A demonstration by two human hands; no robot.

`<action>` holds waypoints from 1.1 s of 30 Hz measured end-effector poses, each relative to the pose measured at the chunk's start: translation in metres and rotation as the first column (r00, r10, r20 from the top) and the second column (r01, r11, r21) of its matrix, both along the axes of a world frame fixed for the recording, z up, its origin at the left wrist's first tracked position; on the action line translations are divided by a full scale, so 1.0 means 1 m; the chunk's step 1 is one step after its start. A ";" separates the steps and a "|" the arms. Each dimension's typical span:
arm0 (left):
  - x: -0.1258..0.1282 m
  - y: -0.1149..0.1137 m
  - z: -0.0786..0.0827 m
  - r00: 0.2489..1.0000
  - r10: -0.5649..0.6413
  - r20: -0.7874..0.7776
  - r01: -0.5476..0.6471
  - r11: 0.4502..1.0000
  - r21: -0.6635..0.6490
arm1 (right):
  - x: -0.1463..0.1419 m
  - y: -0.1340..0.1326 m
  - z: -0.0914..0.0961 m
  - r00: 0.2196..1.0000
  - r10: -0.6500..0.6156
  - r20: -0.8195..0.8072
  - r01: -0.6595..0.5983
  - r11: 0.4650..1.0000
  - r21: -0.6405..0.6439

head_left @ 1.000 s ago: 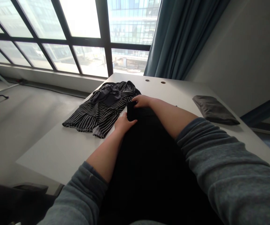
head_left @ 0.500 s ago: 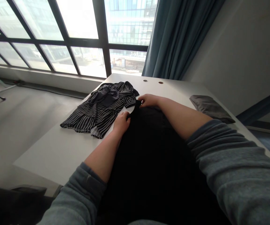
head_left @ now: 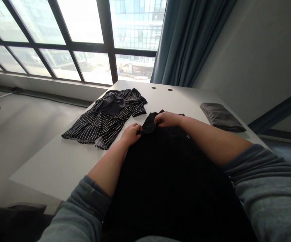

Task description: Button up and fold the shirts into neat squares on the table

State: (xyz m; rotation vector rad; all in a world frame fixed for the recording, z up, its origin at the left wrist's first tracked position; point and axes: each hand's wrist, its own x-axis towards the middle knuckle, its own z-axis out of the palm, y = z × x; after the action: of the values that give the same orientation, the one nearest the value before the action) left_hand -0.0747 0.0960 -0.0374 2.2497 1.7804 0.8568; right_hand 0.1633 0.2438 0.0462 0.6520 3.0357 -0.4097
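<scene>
Pinching its far edge with our left hand [head_left: 131, 133] and right hand [head_left: 167, 119] fingers, we had that black garment [head_left: 173, 181] running lengthwise away from us.

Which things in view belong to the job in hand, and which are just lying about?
In the job:
black garment, its far edge held by the left hand and right hand
white table beneath

Lying about:
striped shirt
folded gray cloth
</scene>
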 end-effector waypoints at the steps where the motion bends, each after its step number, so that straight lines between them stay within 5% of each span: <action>1: 0.000 0.000 0.000 1.000 -0.023 -0.010 0.023 1.000 -0.002 | 0.003 -0.003 -0.002 1.000 0.014 0.012 -0.014 1.000 -0.002; 6: 0.000 -0.001 0.000 0.994 -0.104 -0.033 0.103 0.995 -0.014 | 0.008 -0.009 -0.015 0.998 0.044 0.046 -0.044 0.999 0.007; 12: 0.001 -0.003 0.000 0.997 0.008 -0.083 -0.013 0.997 -0.069 | 0.011 -0.006 -0.029 0.989 0.102 0.104 -0.105 0.994 0.025; 20: 0.001 -0.002 0.005 0.974 -0.137 -0.181 0.123 0.989 -0.084 | 0.023 -0.001 -0.035 0.996 0.078 0.033 -0.082 0.986 0.144; 28: 0.000 -0.010 0.017 0.925 -0.324 -0.201 0.305 0.945 -0.120 | 0.030 0.006 -0.044 0.987 0.085 0.139 -0.101 0.989 0.109; 33: 0.009 -0.010 0.019 0.956 -0.199 -0.214 0.185 0.979 -0.083 | 0.021 0.005 -0.036 0.989 -0.009 0.149 -0.006 0.995 0.097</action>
State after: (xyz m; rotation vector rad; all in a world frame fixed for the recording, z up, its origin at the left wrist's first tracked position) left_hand -0.0653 0.0862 -0.0180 2.5091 1.6078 0.5255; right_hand 0.1848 0.2492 0.0102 0.6574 2.9269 -0.2040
